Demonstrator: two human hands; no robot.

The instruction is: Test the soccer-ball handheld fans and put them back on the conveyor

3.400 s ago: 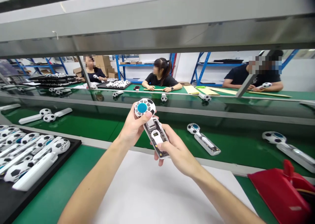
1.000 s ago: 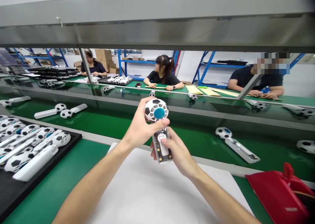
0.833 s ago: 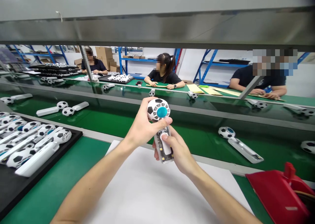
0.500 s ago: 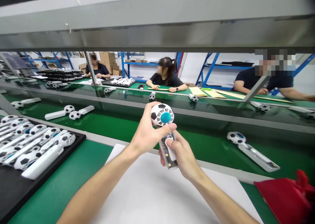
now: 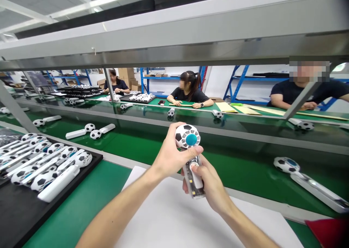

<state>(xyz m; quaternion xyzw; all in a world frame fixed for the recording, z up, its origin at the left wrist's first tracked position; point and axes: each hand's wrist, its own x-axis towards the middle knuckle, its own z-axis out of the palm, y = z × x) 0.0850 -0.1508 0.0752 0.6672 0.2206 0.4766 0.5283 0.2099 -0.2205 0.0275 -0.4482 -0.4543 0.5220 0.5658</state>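
Observation:
Both hands hold one handheld fan (image 5: 187,136), its round head patterned like a football with a teal disc at the centre. My left hand (image 5: 170,151) is closed around the head from the left, its thumb lying just below the teal disc. My right hand (image 5: 209,179) grips the handle, with the thumb on the round part of its white panel. Through the handle's clear casing, dark inner parts and small yellowish spots show. The fan is upright, leaning slightly. Under my forearms lies a white sheet (image 5: 158,211) on the green bench.
At left, a black tray (image 5: 68,190) holds several similar fans. More lie on the green conveyor (image 5: 136,146), including a fan (image 5: 287,165) at right. A red item (image 5: 327,231) sits at the lower right. A metal shelf (image 5: 174,51) spans overhead; several people sit across the line.
My view has tilted up and turned slightly left, so the scene sits lower and further right. The fan on the conveyor at right has moved rightward. Both hands keep their hold.

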